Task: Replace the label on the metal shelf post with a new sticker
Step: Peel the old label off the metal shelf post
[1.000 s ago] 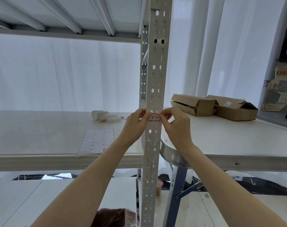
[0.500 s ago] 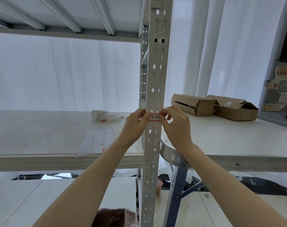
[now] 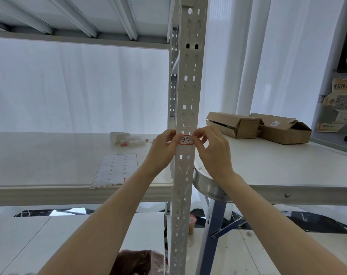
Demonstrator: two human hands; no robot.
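A white perforated metal shelf post (image 3: 187,92) runs upright through the middle of the view. A small white sticker (image 3: 186,139) with a red border and handwriting lies flat across the post at shelf height. My left hand (image 3: 162,149) pinches the sticker's left end with thumb and forefinger. My right hand (image 3: 212,150) touches its right end with the fingertips. A sticker sheet (image 3: 115,170) with most labels peeled off lies on the shelf to the left.
On the shelf board (image 3: 39,155) behind the sheet lie a paper roll and marker pens (image 3: 129,140). Two open cardboard boxes (image 3: 258,127) sit on the table at the right. A metal stool (image 3: 210,185) stands just right of the post.
Both hands stay at the sticker on the post. The right fingers have shifted slightly along its right end; the sticker remains in the same place.
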